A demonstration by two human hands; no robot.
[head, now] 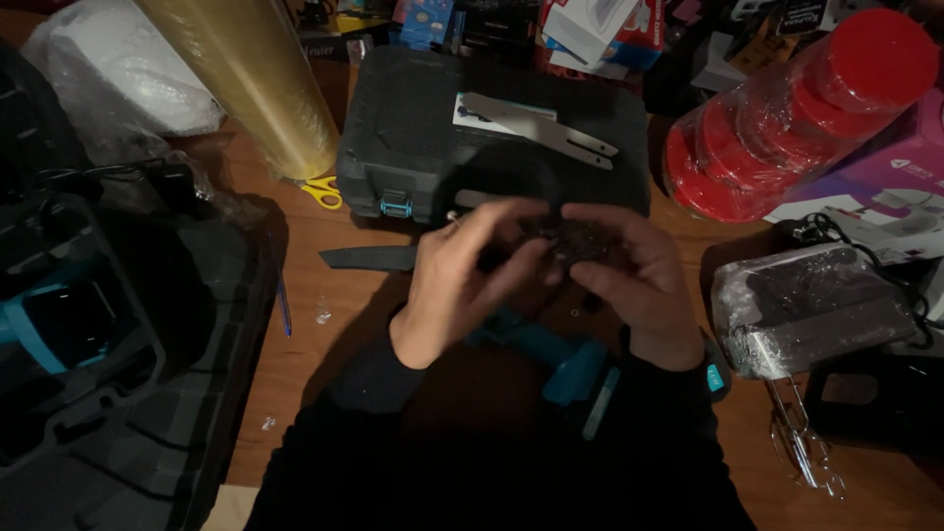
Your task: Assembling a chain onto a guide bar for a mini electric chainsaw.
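My left hand (462, 280) and my right hand (634, 280) meet over the middle of the wooden table (334, 344), both holding a small dark chain-like part (570, 239) between the fingertips. Under my wrists lies a teal and black power tool (570, 369). Just beyond my hands stands a closed dark plastic tool case (423, 128) with a teal latch, and a flat metal guide bar (541, 128) rests on its lid. A black flat strip (369, 258) lies on the table left of my left hand.
An open black moulded case (118, 364) fills the left side. A gold film roll (256, 79) and yellow-handled scissors (323, 192) lie behind it. A wrapped stack of red discs (787, 128) and a wrapped hand mixer (816, 305) with beaters sit at the right.
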